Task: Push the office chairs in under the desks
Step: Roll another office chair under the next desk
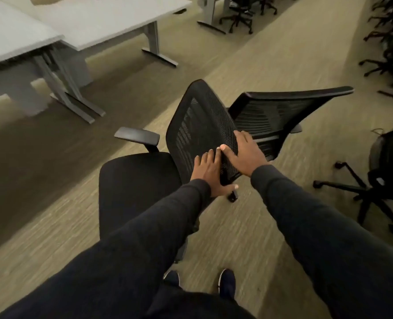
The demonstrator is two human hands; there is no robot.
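A black office chair (135,185) with a mesh backrest (200,125) stands on the carpet in front of me, its seat turned toward the left. My left hand (210,174) grips the near edge of the backrest from the seat side. My right hand (244,153) lies on the backrest's outer face, thumb hooked over the edge. A second black chair (283,113) stands just behind the first, its mesh back leaning right. Grey-white desks (94,24) on metal legs stand at the upper left, apart from the chair.
Another chair (379,180) with a star base sits at the right. More black chairs (241,12) crowd the top centre and the right edge (391,61). A desk leg and foot (158,54) reach into the aisle. My shoes (225,282) show at the bottom.
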